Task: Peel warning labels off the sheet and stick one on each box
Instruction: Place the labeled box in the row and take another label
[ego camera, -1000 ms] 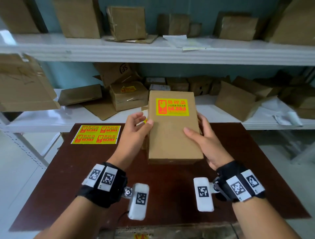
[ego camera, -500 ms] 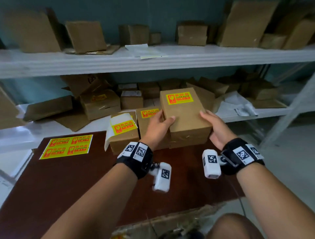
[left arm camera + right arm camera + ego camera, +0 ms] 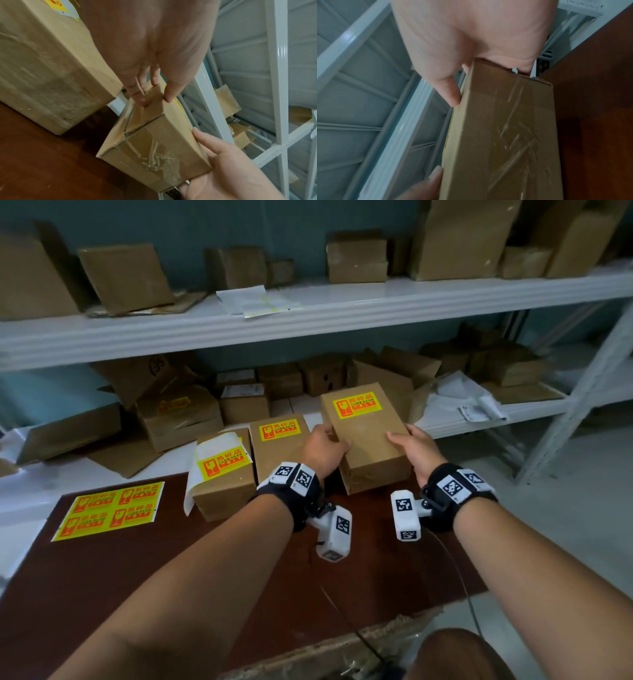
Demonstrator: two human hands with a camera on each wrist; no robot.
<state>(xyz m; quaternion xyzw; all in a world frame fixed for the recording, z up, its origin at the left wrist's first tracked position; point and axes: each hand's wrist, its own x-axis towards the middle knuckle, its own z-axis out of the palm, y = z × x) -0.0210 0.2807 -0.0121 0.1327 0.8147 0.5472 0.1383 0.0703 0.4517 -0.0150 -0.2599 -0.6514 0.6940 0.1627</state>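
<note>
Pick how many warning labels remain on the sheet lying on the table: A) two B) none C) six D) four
D: the label sheet on the brown table carries four yellow labels, two rows of two.

label print (image 3: 357, 405) too small to read, left fingers (image 3: 337, 445) partly hidden (behind box (image 3: 370, 440))

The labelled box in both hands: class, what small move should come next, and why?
Probably set the labelled box down at the table's back edge beside the two labelled boxes, then let go. Left hand and right hand both grip it; its label is on.
</note>
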